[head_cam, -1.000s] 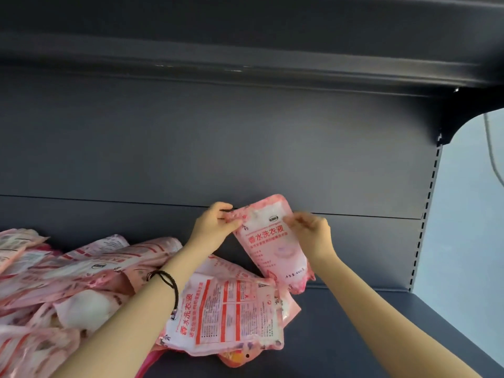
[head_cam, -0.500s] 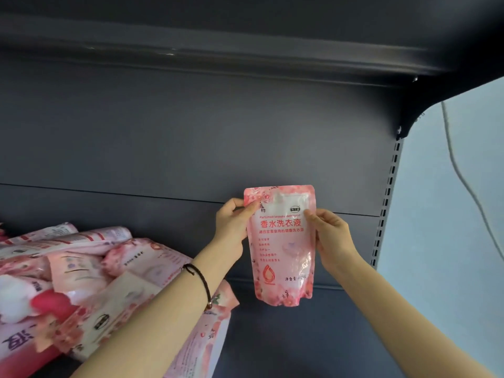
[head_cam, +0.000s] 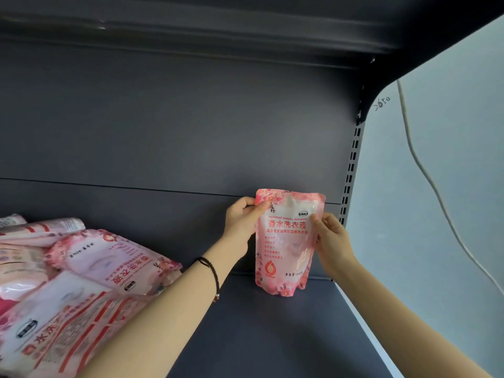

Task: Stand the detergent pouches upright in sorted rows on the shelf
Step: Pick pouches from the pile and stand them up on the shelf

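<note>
A pink detergent pouch [head_cam: 286,241] with red lettering stands upright near the back right corner of the dark shelf [head_cam: 272,331], its base touching the shelf floor. My left hand [head_cam: 242,222] pinches its upper left edge. My right hand [head_cam: 331,242] grips its right edge, fingers curled onto the front. A heap of several more pink pouches [head_cam: 81,282] lies flat and jumbled at the left.
The shelf's back panel [head_cam: 177,132] rises behind the pouch. A slotted upright [head_cam: 350,170] marks the right end, with a pale wall and a hanging cable [head_cam: 425,170] beyond. Another shelf [head_cam: 191,25] hangs overhead.
Both hands carried the pouch from the heap to the right, turned it upright and lowered it until its base met the shelf floor near the right end.
</note>
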`<state>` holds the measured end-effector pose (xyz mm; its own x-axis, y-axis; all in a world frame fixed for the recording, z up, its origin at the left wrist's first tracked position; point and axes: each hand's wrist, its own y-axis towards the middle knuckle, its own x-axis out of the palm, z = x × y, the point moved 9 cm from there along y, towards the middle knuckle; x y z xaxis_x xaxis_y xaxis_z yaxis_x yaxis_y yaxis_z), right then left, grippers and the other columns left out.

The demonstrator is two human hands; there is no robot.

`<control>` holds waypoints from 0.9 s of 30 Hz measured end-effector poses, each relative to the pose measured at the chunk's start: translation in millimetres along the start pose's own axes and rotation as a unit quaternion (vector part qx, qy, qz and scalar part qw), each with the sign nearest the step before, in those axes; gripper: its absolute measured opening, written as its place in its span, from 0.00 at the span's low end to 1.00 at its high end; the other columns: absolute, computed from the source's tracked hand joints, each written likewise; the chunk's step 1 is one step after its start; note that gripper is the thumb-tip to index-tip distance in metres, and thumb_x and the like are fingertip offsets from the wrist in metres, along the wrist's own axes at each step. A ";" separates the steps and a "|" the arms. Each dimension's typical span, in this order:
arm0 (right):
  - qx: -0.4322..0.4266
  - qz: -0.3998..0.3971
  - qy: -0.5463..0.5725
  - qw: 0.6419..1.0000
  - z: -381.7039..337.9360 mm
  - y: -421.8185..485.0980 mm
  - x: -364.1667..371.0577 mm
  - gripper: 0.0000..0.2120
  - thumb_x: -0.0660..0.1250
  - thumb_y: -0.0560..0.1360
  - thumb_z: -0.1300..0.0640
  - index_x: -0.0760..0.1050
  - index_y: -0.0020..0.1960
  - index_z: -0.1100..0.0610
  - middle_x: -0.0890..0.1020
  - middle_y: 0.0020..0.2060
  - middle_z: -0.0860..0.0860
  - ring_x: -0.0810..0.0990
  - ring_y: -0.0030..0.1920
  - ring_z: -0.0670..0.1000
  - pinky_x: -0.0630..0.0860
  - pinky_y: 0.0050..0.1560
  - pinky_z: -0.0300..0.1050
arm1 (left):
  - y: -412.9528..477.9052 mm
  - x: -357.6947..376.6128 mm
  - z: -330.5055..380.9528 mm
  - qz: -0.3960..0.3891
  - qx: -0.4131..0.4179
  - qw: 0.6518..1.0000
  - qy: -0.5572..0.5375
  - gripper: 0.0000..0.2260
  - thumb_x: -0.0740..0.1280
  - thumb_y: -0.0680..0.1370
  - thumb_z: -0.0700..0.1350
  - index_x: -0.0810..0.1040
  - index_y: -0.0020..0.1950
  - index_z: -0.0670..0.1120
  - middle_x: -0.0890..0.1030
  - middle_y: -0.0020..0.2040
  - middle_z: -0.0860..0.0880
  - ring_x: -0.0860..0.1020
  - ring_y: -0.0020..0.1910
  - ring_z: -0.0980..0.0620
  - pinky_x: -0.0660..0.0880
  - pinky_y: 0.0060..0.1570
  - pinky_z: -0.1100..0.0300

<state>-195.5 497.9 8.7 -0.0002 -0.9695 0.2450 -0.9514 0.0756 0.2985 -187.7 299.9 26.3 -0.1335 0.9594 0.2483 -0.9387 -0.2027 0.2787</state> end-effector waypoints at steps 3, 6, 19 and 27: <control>-0.008 0.021 -0.041 0.999 0.1 2.8 -15.7 0.07 0.62 0.80 0.58 0.75 0.46 0.59 0.81 0.43 0.55 0.80 0.46 0.57 0.80 0.52 0.58 | -1.9 10.9 2.5 -0.057 0.021 0.990 0.125 0.07 0.70 0.76 0.42 0.78 0.53 0.44 0.83 0.51 0.45 0.82 0.50 0.49 0.80 0.50 0.53; -0.019 0.024 -0.088 0.996 -4.5 2.6 -23.3 0.06 0.62 0.80 0.58 0.76 0.48 0.59 0.83 0.45 0.55 0.82 0.48 0.57 0.78 0.57 0.58 | -5.2 12.8 -12.0 -0.108 0.010 0.966 0.234 0.09 0.68 0.77 0.40 0.76 0.57 0.45 0.81 0.52 0.46 0.81 0.52 0.50 0.80 0.49 0.55; -0.433 0.009 -0.512 0.741 -122.8 -47.2 49.9 0.08 0.66 0.75 0.59 0.75 0.54 0.58 0.78 0.49 0.50 0.76 0.49 0.54 0.75 0.45 0.48 | -33.6 -49.9 70.6 -0.124 0.156 0.727 0.657 0.09 0.62 0.78 0.57 0.78 0.50 0.55 0.80 0.45 0.59 0.79 0.45 0.56 0.76 0.47 0.56; -0.366 -0.300 -0.665 0.578 -61.3 -88.7 182.2 0.10 0.59 0.78 0.50 0.75 0.56 0.49 0.78 0.51 0.45 0.77 0.50 0.49 0.77 0.46 0.48 | -65.2 -144.3 104.6 -0.162 0.197 0.488 0.835 0.11 0.59 0.78 0.58 0.77 0.50 0.54 0.80 0.45 0.56 0.78 0.44 0.53 0.72 0.42 0.59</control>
<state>-92.2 328.8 83.4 -0.4371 -0.1579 -0.8855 -0.5190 -0.7597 0.3917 -74.0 154.2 69.4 -0.3801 -0.2899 -0.8783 -0.9065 0.3056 0.2915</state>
